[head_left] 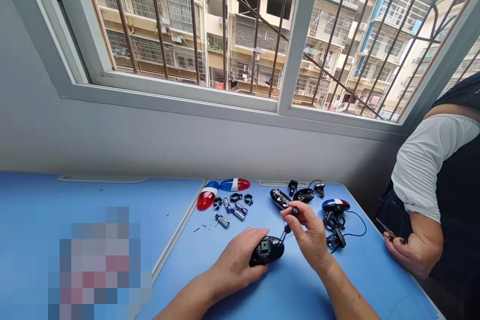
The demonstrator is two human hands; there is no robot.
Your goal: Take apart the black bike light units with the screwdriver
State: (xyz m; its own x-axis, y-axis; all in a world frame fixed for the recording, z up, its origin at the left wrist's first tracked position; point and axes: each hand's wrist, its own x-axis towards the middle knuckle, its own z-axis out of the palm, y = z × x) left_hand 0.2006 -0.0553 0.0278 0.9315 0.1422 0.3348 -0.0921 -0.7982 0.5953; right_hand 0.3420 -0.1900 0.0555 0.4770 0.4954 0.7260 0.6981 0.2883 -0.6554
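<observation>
My left hand is wrapped round a black oval housing, which rests low over the blue table with its socketed face up. Between the thumb and fingers of my right hand is a small black part. Dark wires run from below that part to the right end of the housing. Behind my right hand lie two open black shells with parts inside. Farther right sits a red, white and blue light beside a cabled black part.
Red, white and blue covers, black ring clamps, several batteries and small screws lie at the back left of the blue table. At the right, another person's hand holds a thin tool. A barred window stands behind.
</observation>
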